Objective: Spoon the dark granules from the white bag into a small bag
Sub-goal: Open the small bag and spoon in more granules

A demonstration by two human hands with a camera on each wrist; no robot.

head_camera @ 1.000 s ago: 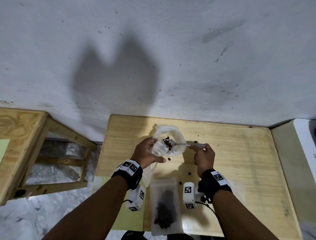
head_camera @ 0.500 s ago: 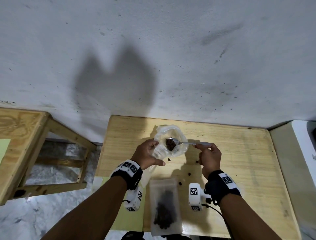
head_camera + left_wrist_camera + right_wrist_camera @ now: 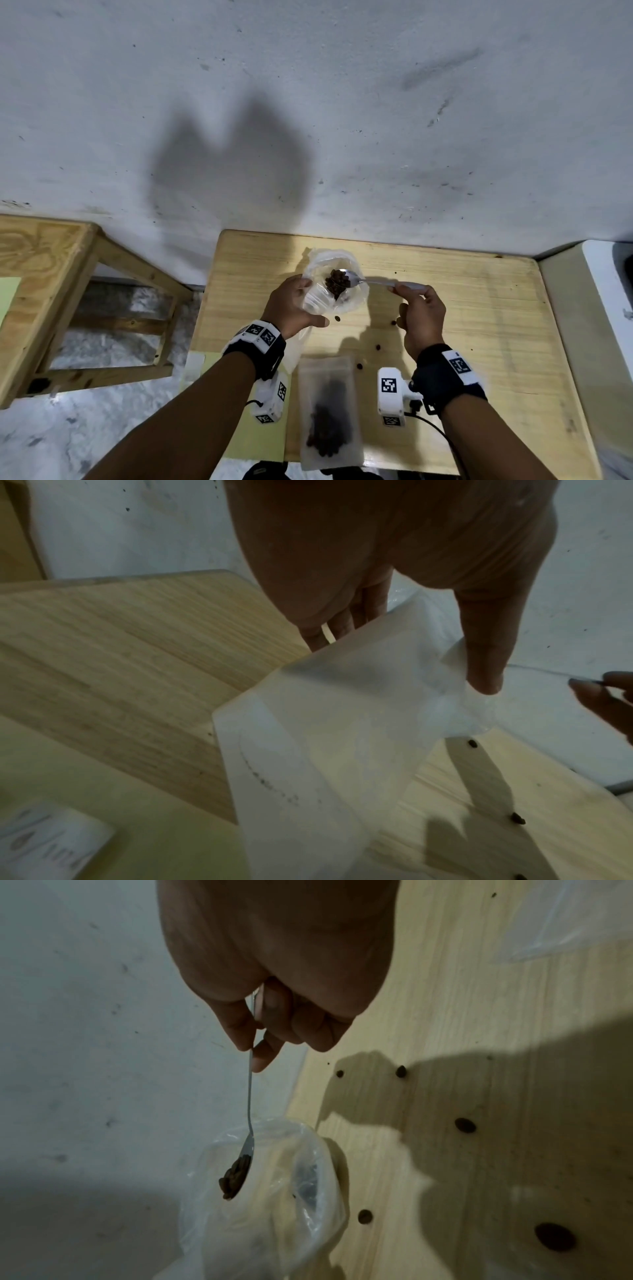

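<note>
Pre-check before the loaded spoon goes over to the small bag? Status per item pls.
1. Spoon loaded: ok, dark granules are heaped in its bowl.
2. Right hand grip: ok, fingers pinch the handle, bowl roughly level.
3. Left hand steadies the white bag: ok, fingers and thumb hold its side, mouth open.
4. Spoon clear of the white bag: cannot tell, the bowl sits at the mouth.
5. Small bag ready: not ok, it lies flat on the table with no hand on it; whether its mouth is open cannot be told.
6. Spillage: not ok, loose granules already scattered on the table.
</note>
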